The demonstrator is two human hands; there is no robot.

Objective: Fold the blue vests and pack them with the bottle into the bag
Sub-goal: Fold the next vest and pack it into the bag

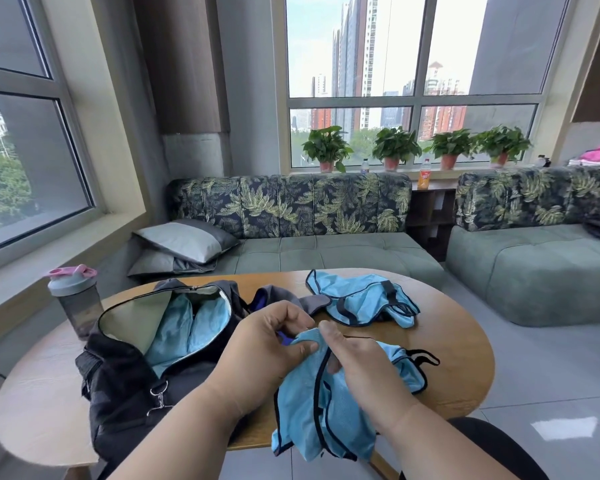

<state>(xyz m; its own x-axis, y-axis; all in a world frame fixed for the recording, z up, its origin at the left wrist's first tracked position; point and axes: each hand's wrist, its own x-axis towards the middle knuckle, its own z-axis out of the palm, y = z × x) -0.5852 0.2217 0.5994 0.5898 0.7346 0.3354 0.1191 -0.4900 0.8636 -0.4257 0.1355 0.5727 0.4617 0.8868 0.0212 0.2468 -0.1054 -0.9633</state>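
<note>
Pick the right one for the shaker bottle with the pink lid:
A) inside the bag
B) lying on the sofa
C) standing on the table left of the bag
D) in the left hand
C: the shaker bottle stands upright on the table just left of the open bag, while both the left hand and the right hand grip a blue vest.

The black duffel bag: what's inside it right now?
Through the open top of the black duffel bag, light blue fabric shows, possibly its lining or packed vests. Its depths are hidden; no bottle shows inside.
</note>
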